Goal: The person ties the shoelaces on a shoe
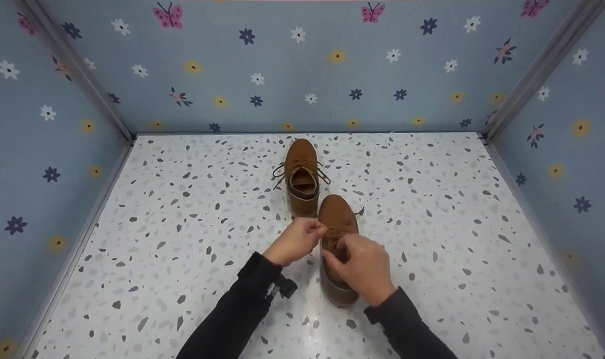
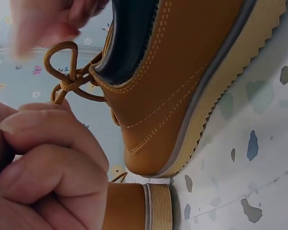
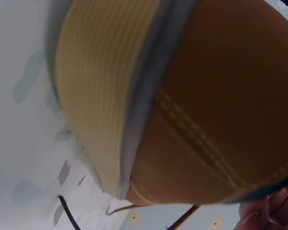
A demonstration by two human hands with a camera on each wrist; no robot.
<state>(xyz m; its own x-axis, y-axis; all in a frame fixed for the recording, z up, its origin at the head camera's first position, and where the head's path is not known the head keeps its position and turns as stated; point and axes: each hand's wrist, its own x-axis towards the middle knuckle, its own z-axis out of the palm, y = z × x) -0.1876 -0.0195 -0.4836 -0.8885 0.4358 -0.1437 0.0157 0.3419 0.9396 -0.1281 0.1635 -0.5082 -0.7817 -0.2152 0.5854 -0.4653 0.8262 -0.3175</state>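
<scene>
The near brown lace-up shoe (image 1: 338, 212) stands upright on the floor, with both hands over its laces. My left hand (image 1: 297, 241) pinches a brown shoelace (image 2: 67, 86) at the shoe's left side. A standing loop and a knot show just past those fingertips in the left wrist view. My right hand (image 1: 366, 262) hovers over the shoe's opening, thumb and index finger apart. In the left wrist view it is blurred above the loop, with no lace visible between its fingers. The right wrist view is mostly filled by the shoe's side and ridged sole (image 3: 103, 96).
A matching brown shoe (image 1: 301, 149) stands farther ahead and slightly left, its laces lying out to both sides. Speckled white floor (image 1: 208, 199) surrounds the pair. Blue flowered panels (image 1: 282, 65) enclose the front and both sides.
</scene>
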